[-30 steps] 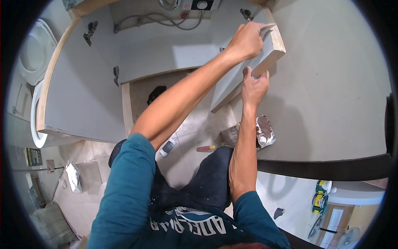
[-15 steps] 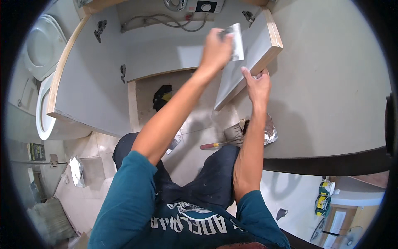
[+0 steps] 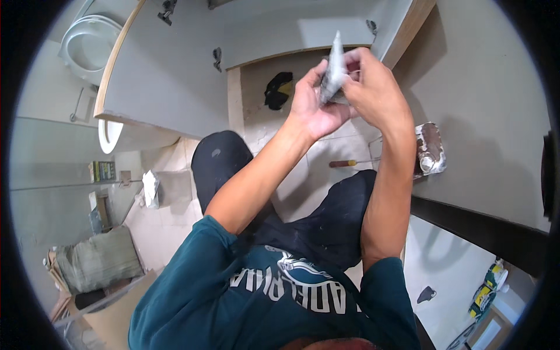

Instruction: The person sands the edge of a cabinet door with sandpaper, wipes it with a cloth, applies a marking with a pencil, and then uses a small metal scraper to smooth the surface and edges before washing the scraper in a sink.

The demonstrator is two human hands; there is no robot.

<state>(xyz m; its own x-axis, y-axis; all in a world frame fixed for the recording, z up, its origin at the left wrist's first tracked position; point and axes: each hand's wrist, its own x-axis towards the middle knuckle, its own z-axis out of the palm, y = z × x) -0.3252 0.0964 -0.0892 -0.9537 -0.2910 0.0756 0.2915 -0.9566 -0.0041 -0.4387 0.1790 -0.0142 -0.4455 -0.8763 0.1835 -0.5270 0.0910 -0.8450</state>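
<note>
Both my hands are raised together in front of the open cabinet. My left hand (image 3: 312, 111) grips the lower part of a thin grey sheet (image 3: 335, 61), seen edge-on and standing upright. My right hand (image 3: 373, 87) closes over the same sheet from the right, with its fingers at the sheet's upper half. The sheet is held clear of the grey cabinet door (image 3: 402, 29) behind it. My knees in dark trousers are below the hands.
A second grey door (image 3: 175, 76) stands open at the left. A dark object (image 3: 277, 87) lies inside the cabinet. A red-and-yellow-handled screwdriver (image 3: 344, 164) and a foil-lined tray (image 3: 430, 149) lie on the tiled floor. A toilet (image 3: 87, 41) is far left and a grey sack (image 3: 99, 259) lower left.
My left hand pulled the sheet off the right door's edge and back toward me. My right hand left the door and came onto the sheet.
</note>
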